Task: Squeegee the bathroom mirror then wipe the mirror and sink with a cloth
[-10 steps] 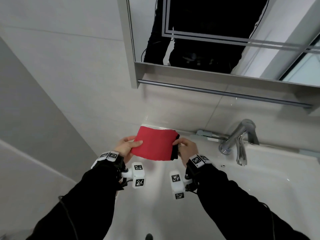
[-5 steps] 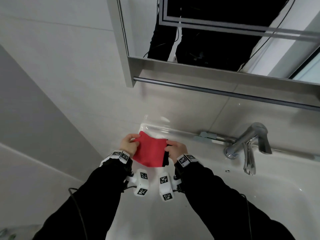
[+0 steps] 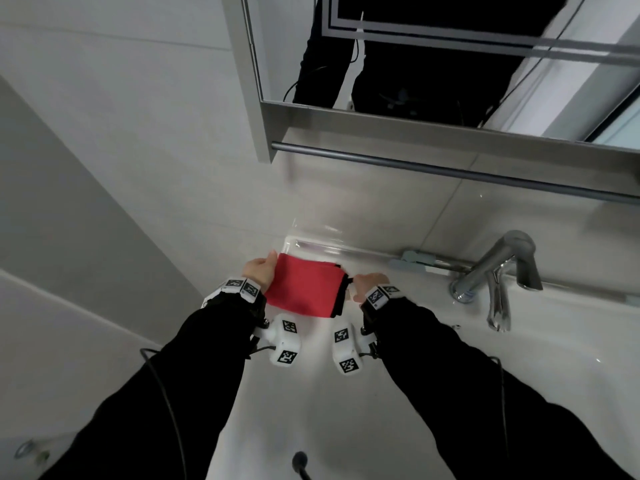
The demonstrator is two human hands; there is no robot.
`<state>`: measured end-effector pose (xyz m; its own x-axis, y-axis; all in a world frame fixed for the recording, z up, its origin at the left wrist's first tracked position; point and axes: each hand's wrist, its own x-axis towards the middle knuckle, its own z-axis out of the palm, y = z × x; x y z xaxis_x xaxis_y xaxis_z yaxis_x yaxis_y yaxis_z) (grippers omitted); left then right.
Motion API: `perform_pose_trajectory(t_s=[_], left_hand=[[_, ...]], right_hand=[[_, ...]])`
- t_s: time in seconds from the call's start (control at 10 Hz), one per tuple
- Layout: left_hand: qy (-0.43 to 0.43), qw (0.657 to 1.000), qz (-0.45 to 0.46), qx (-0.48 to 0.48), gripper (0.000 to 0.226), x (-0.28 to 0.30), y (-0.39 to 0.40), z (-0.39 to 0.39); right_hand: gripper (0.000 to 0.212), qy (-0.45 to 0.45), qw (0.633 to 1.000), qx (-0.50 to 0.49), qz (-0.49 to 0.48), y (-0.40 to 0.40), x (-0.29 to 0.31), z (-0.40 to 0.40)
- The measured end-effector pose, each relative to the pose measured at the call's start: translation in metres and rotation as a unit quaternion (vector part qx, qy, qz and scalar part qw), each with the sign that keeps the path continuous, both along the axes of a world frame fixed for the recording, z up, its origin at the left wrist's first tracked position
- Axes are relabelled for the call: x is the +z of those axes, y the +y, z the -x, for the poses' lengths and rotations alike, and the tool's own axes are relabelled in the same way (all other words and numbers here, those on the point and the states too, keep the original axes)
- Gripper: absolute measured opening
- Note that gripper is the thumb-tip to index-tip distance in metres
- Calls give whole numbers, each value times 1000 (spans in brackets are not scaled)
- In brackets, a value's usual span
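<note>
the red cloth (image 3: 304,289) was stretched between both hands above the back left corner of the sink (image 3: 554,358), folded flat, with a thin black edge showing on the side toward the right hand. the left hand (image 3: 263,273) held the cloth's left edge, its grip closed around that edge with the fingers curled behind the fabric. the right hand (image 3: 367,284) pinched the cloth's right edge, fingers tucked under; only the back of the hand showed clearly. the two hands were near each other, with the cloth spanning the whole gap between them.

both wrists wore bands with black-and-white markers, and white marker blocks (image 3: 284,342) hung under each wrist, just below the cloth.

to the right of the right hand, well apart, stood the chrome faucet (image 3: 498,271) at the sink's back rim. a pale blue-grey object (image 3: 412,261) lay along the back ledge between that hand and the faucet; what it was could not be told. above the hands ran a metal rail (image 3: 450,168), and above that the mirror (image 3: 433,64), reflecting the person's dark clothing.
</note>
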<state>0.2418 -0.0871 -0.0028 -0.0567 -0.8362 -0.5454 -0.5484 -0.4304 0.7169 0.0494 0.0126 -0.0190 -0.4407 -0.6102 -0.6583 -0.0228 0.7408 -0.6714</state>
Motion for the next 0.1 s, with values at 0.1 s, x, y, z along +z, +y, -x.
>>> perform_pose_trajectory(t_s=[0.1], left_hand=[[21, 1000, -7, 19, 46, 8, 12, -2]], right_hand=[[21, -73, 997, -20, 6, 19, 9, 6]])
